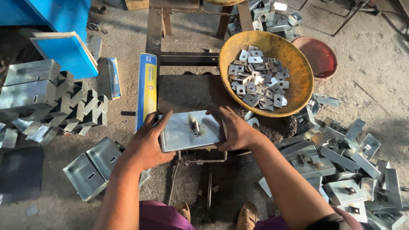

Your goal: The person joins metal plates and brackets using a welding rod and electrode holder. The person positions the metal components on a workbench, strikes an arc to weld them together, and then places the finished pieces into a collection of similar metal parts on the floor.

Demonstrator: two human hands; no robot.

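Observation:
A flat galvanised metal plate (183,133) with raised edges lies on a small dark work stand in front of me. A small metal piece (195,126) stands at its middle. My left hand (147,142) grips the plate's left edge. My right hand (236,130) holds its right edge. A yellow metal bowl (294,72) just beyond my right hand holds several small square metal pieces (257,79) with holes.
Stacked bent metal parts (51,100) sit at the left, two flat trays (91,168) at lower left. A heap of plates with fitted pieces (341,170) lies at right. A long yellow-blue box (147,87), a red bowl (319,55) and a metal frame (187,59) lie beyond.

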